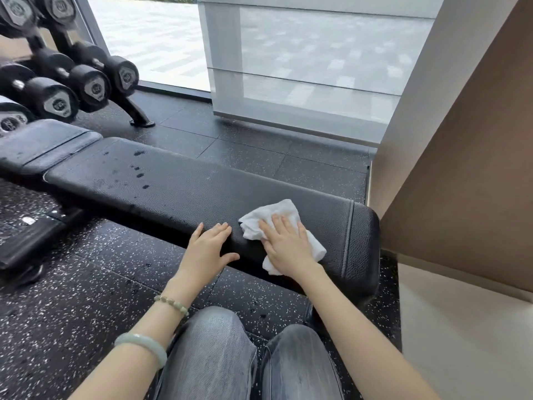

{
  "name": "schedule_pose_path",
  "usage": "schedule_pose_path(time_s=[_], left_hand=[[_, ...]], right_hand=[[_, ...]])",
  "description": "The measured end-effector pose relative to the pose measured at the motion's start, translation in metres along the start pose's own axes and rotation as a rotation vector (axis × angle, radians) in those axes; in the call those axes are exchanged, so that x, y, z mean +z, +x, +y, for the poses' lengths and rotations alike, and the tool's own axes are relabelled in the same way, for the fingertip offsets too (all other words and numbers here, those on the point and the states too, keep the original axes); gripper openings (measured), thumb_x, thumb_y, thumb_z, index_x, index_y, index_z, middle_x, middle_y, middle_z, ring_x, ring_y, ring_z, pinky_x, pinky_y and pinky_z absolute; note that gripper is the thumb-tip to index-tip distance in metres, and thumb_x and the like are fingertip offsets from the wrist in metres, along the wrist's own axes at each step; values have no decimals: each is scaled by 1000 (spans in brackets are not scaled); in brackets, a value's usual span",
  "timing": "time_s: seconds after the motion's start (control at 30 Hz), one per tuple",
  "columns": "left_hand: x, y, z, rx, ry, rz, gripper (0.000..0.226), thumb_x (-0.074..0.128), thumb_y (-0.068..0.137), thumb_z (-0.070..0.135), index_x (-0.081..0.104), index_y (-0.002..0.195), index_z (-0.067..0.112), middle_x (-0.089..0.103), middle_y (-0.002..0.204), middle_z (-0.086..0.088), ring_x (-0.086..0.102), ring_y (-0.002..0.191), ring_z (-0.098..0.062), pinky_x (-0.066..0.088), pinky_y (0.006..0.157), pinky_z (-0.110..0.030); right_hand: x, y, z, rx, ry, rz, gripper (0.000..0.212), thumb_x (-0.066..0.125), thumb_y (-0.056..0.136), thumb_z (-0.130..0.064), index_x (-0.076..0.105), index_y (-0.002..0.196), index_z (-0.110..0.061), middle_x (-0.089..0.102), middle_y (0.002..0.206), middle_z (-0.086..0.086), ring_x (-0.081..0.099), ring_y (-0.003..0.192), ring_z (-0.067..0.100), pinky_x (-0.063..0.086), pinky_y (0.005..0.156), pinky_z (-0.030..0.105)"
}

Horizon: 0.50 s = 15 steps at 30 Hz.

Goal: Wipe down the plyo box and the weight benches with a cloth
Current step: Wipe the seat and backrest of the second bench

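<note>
A black padded weight bench (pixel 161 180) runs from the left edge to the right, with wet spots on its middle. A crumpled white cloth (pixel 274 215) lies on the pad near the bench's right end. My right hand (pixel 288 243) presses flat on the cloth, fingers spread. My left hand (pixel 209 248) rests open on the bench's near edge just left of the cloth, holding nothing. The bench's seat pad (pixel 43 142) sits at the far left. No plyo box can be told apart in this view.
A dumbbell rack (pixel 80 73) with several black dumbbells stands behind the bench at the left. A brown and beige wall (pixel 461 168) rises close to the bench's right end. Speckled rubber floor (pixel 72 298) lies under my knees. A window with a blind (pixel 302 67) is behind.
</note>
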<state>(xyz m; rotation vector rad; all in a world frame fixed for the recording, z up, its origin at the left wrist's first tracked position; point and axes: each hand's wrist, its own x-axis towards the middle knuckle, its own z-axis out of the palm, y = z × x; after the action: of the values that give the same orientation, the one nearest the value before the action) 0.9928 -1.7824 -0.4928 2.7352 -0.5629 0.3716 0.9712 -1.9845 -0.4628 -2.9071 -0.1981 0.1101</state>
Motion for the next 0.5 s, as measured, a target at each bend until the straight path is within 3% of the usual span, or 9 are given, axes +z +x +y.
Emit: schedule_pose_path(time_s=[0.13,0.33,0.5], left_hand=[[0,-2,2,-3,9,-15,67,79,73,30,54,129,2,51,137,-11,44,131,-24,16,113,-46],[4,-3,-1,-17,-17,3,67,81,70,28,56,128,2,53,135,-10,45,130,-24,17,112,-44],[-2,1,5,-33,-16,-26,69,77,75,32,50,134,6,47,142,-6,38,135,-19,9,114,-37]], right_hand=[[-2,23,-4,5,15,-46,47,24,102,-33,19,149,-28,4,159,3,0,146,21,0,115,50],[4,-35,3,-4,16,13,48,24,103,-33,17,150,-30,3,160,2,0,146,21,-5,115,46],[-3,17,-9,-40,17,-89,49,22,103,-34,14,151,-30,0,160,2,-4,146,20,-5,115,48]])
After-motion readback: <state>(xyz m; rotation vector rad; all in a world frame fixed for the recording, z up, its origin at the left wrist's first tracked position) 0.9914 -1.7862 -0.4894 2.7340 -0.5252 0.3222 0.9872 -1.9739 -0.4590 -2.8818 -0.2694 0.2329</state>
